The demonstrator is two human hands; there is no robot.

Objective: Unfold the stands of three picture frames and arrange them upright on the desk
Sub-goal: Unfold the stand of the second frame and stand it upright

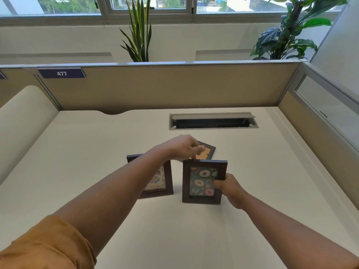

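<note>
1. Doughnut-print picture frame (204, 183): dark wood, upright on the cream desk (77, 152), near the middle, face toward the camera.
2. Right hand (231, 189): clamped on that frame's right edge, thumb across the glass, fingers hidden behind.
3. Second picture frame (162, 177): just left of the first, upright with a slight backward lean, colourful print showing, partly covered by the left forearm.
4. Third picture frame (206, 152): flat on the desk behind the other two, brown backing up, turned at an angle.
5. Left hand (184, 148): reaching over the second frame, fingers curled narrow over the third frame's near corner; actual grip impossible to tell.
6. Mustard sleeve (44, 247): pushed up on the left arm.
7. Cable tray (213, 121): grey, lid raised, set into the desk further back.
8. Beyond that: tan partition (174, 86) with a "477" label (61, 73), and a snake plant (138, 30).
</note>
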